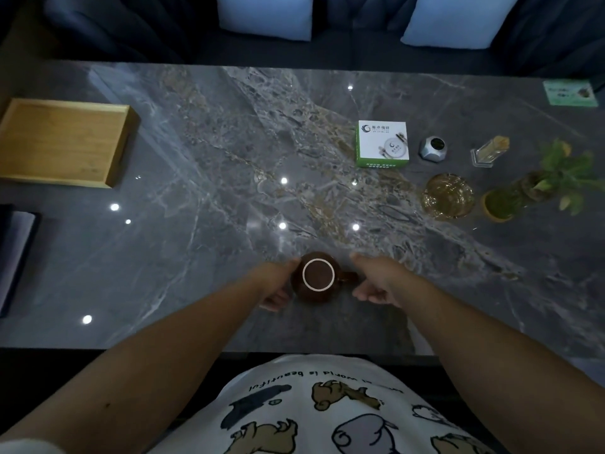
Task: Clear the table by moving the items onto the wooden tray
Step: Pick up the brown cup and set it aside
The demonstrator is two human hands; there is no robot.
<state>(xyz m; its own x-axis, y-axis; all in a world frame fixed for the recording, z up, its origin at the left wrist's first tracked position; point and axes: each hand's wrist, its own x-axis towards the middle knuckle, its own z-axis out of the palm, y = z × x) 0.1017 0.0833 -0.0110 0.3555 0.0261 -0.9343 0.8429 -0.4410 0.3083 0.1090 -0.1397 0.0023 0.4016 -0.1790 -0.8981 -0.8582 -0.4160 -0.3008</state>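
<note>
Flanking the brown mug [317,276], left hand [276,285] cups it, right hand [376,283] curls loosely beside.

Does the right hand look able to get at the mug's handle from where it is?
Probably yes: the right hand sits just beside the brown mug, whose handle points toward it, with nothing between them.

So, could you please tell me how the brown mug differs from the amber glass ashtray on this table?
The brown mug is dark, opaque and has a side handle; the amber glass ashtray is see-through, low and wide with no handle. The mug stands near the front edge between the left hand and right hand, with the left hand against its side; the ashtray sits untouched at the right, by the potted plant. Both are round and rest on the marble table, not yet on the wooden tray.
</note>
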